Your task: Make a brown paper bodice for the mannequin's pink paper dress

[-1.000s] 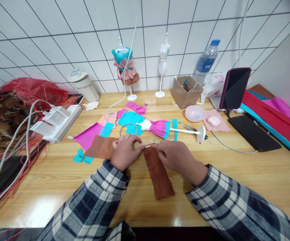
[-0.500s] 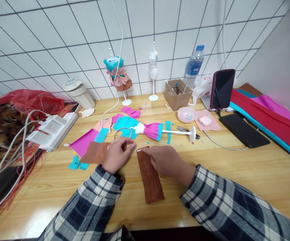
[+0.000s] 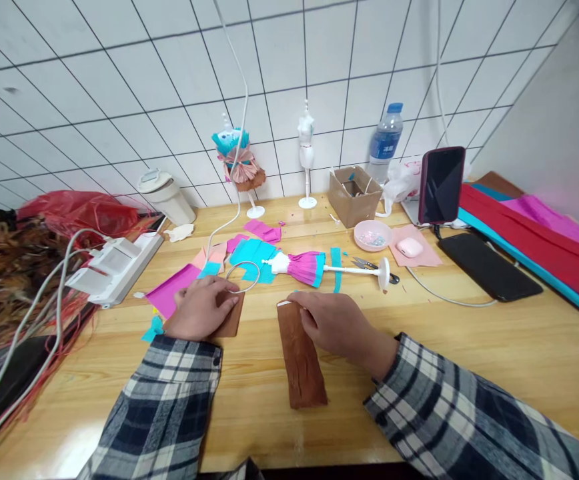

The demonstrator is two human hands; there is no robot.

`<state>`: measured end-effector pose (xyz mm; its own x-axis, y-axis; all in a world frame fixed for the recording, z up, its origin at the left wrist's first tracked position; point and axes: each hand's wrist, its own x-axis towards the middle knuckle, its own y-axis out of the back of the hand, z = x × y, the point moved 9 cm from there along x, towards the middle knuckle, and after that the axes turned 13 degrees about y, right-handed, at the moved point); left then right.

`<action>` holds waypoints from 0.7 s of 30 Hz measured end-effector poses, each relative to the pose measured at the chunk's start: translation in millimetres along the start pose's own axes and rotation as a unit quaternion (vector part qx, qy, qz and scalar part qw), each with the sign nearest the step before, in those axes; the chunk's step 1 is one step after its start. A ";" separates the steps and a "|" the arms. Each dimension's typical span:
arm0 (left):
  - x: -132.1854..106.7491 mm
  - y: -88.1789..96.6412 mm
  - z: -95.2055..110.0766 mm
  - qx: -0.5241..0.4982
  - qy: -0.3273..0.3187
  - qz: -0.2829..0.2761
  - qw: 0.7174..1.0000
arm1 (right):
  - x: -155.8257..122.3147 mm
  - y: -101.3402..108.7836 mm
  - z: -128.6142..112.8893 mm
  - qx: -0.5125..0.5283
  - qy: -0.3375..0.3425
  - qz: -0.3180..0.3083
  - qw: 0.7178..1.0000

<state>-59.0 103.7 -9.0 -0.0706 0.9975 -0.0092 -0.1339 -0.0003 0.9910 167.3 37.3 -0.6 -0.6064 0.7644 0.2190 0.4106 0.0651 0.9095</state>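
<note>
Fingers of my left hand (image 3: pixel 200 308) are closed at the near edge of a thin pale ring (image 3: pixel 258 272), which looks like a nearly used-up tape roll. A brown paper sheet (image 3: pixel 230 323) lies partly under that hand. With bent fingers, my right hand (image 3: pixel 328 321) grips the top of a creased brown crepe paper strip (image 3: pixel 303 380). A short white piece of tape (image 3: pixel 283 303) runs along the strip's top edge. Beyond the hands, a small white dress form (image 3: pixel 280 263) lies on its side, wearing a pink and blue pleated skirt (image 3: pixel 305 268).
Blue paper (image 3: pixel 252 252) and magenta paper (image 3: pixel 172 293) lie behind my left hand. Scissors (image 3: pixel 367 264) rest under the form's stand. Farther back are a bead bowl (image 3: pixel 372 235), a cardboard box (image 3: pixel 357 203) and a bare dress form (image 3: pixel 306 147). A power strip (image 3: pixel 114 270) is left.
My left hand has moved left and down over the brown sheet, which has shifted right. The ring has tilted toward me. My right hand stays at the strip's top. The view has shifted slightly.
</note>
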 end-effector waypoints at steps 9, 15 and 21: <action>0.3 19.7 3.6 -0.121 0.023 0.079 0.989 | -6.7 4.6 2.0 0.026 0.010 0.073 0.997; -27.7 28.7 24.8 -0.395 -0.028 0.131 0.909 | -12.5 33.0 8.2 0.105 -0.004 0.224 0.969; -69.2 -1.4 93.3 -0.493 -0.099 -0.046 0.863 | -15.7 43.7 -2.2 0.174 0.029 0.315 0.932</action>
<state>38.3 41.3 2.7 0.1430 0.9890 0.0375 -0.9130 0.1172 0.3907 193.2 26.8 36.5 -0.2017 0.6851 0.7000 0.8877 -0.1742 0.4263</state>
